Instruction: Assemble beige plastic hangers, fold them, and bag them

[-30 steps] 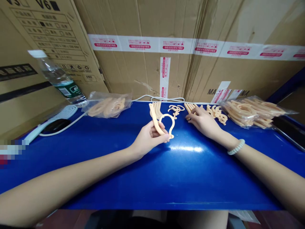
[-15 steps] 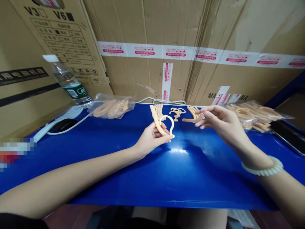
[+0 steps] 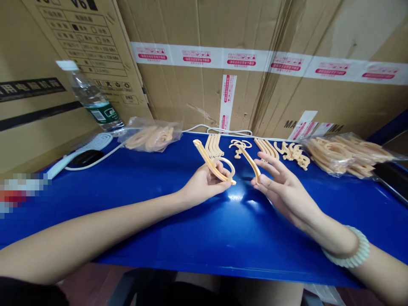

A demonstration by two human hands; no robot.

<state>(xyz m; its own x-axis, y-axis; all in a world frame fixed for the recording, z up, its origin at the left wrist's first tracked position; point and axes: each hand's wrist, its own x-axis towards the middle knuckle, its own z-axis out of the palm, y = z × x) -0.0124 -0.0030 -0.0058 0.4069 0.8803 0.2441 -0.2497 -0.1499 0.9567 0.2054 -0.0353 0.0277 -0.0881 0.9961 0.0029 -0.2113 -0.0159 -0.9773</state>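
My left hand (image 3: 204,182) is closed around a beige plastic hanger arm (image 3: 201,151) and a round hanger hook (image 3: 232,166), whose ends meet at my fingertips. The arm slants up to the left. Across from it, my right hand (image 3: 283,191) pinches a second curved hanger arm (image 3: 249,162) near its lower end, its hollow side showing. A small gap separates the two hands' pieces. Behind them on the blue table (image 3: 204,238) lie a left row of hanger arms (image 3: 214,145), a cluster of hooks (image 3: 239,145) and a right row of arms (image 3: 267,148).
Hooked parts (image 3: 295,156) lie loose near the right plastic bag (image 3: 344,153) of beige pieces. Another bag (image 3: 149,137) is at back left, by a water bottle (image 3: 95,104), a black mouse (image 3: 86,157) and a pale fan-like object (image 3: 92,146). Cardboard boxes (image 3: 197,93) wall the back.
My right hand has drawn the hanger arm back from the right row, toward me and my left hand, turning it upright. My left hand keeps its pieces, tilted slightly differently.
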